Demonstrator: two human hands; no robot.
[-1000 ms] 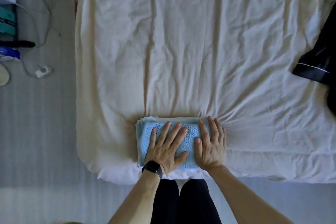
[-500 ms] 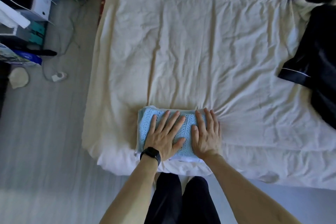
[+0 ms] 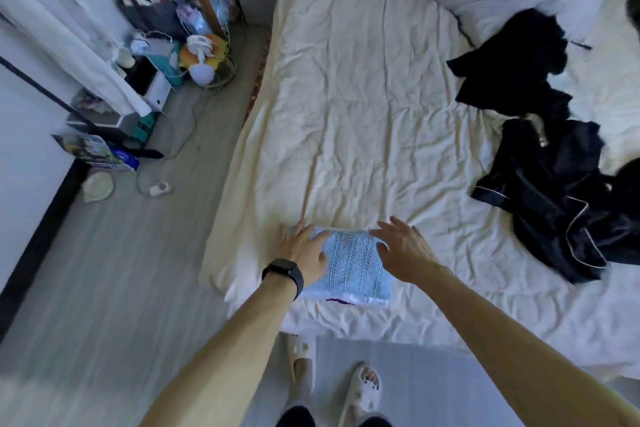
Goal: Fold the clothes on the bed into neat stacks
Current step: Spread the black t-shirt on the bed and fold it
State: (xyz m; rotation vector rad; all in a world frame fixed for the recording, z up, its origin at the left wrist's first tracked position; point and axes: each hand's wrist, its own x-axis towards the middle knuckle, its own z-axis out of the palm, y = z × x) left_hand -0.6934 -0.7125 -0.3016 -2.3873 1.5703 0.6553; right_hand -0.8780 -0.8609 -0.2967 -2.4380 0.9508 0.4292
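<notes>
My left hand [image 3: 304, 251] and right hand [image 3: 404, 253], fingers spread, hide the 2 side edges of the folded blue knit [image 3: 353, 269]; contact is too blurred to tell.

Soft, cool, bluish light fills your view. The cream sheet on the bed [image 3: 363, 135] reads brightest, with only faint shadows along its creases. Motion blur streaks the floor [image 3: 104, 288] toward 7 o'clock and softens the fingers of your right hand [image 3: 403, 250]. The black clothes [image 3: 554, 201] at 3 o'clock sink into near-featureless dark. Wide-angle distortion bows the bed's long edge toward 9 o'clock.
</notes>
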